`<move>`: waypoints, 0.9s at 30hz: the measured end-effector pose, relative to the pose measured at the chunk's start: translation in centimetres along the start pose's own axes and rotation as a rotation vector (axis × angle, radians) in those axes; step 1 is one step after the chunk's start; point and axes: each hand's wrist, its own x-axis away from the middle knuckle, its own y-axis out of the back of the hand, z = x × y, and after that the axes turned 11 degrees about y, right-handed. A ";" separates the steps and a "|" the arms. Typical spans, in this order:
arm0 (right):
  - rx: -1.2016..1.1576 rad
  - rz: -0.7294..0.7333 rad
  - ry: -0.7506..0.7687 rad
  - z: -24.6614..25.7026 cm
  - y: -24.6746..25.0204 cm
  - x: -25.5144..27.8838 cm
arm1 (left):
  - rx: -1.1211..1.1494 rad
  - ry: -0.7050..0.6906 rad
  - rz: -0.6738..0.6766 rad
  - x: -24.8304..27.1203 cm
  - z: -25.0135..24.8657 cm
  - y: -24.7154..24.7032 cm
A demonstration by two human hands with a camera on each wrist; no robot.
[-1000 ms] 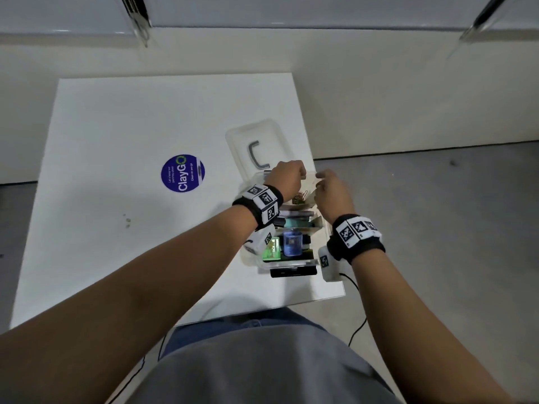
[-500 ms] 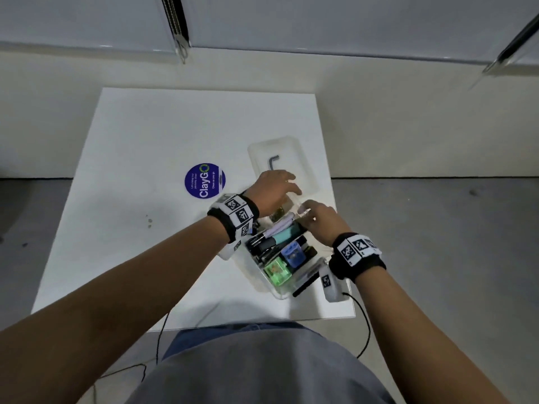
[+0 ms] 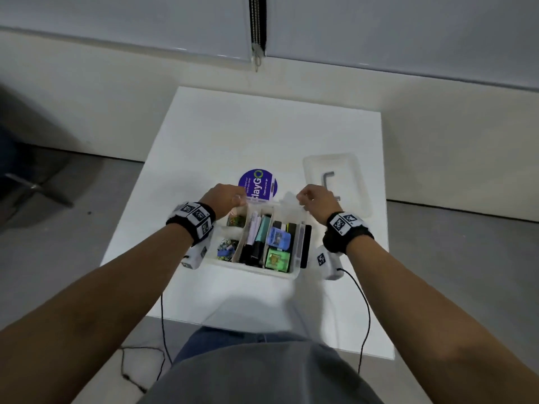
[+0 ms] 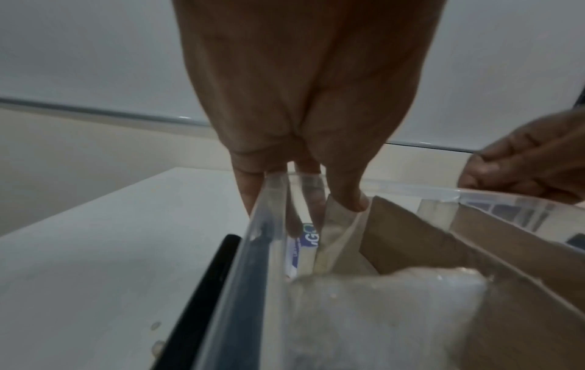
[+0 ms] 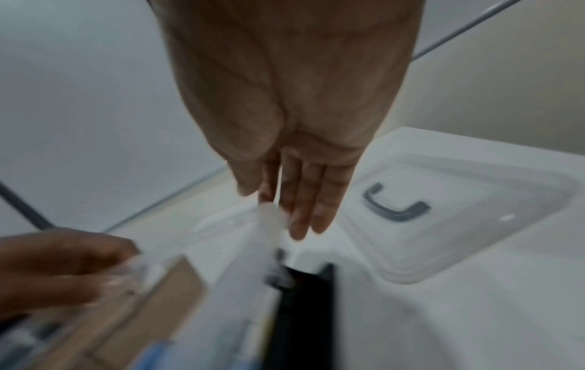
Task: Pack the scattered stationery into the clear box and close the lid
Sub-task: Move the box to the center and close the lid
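The clear box [image 3: 253,270] stands on the white table [image 3: 248,135], without its lid and packed with stationery: a blue case [image 3: 280,237], a green case [image 3: 277,259], a teal pen [image 3: 261,231] and dark markers between cardboard dividers. My left hand [image 3: 230,196] grips the box's far left corner; in the left wrist view the left hand [image 4: 294,197] has its thumb inside the box wall [image 4: 253,250] and its fingers outside. My right hand [image 3: 313,199] holds the far right corner; the right wrist view is blurred and shows the right hand [image 5: 275,200] at the rim. The clear lid [image 3: 358,176] lies flat behind it.
A round purple ClayGo sticker [image 3: 258,185] sits on the table just beyond the box. The lid [image 5: 475,225] with its grey handle [image 5: 392,210] lies close to the table's right edge. Black cables hang off the near edge. Grey floor surrounds the table.
The box has turned square to me and shifted away from the lid. Both hands have moved from the contents to the box's far corners.
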 end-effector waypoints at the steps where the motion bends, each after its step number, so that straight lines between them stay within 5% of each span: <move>1: 0.079 -0.062 -0.045 -1.6 0.2 -0.2 | 0.018 0.013 -0.016 0.0 0.3 0.1; 5: 0.419 -0.011 -0.155 -6.8 0.1 0.9 | -0.036 0.018 -0.046 -0.8 0.3 0.2; 15: 0.804 0.133 0.073 -8.3 -2.4 1.1 | 0.039 0.036 -0.073 -1.6 0.2 0.2; 21: 0.777 -0.131 0.305 -3.8 -0.4 1.0 | -0.118 0.013 -0.114 -1.3 0.5 -0.2; 27: 0.340 -0.581 0.344 6.8 5.0 2.1 | 0.060 -0.018 -0.214 0.4 -0.3 1.2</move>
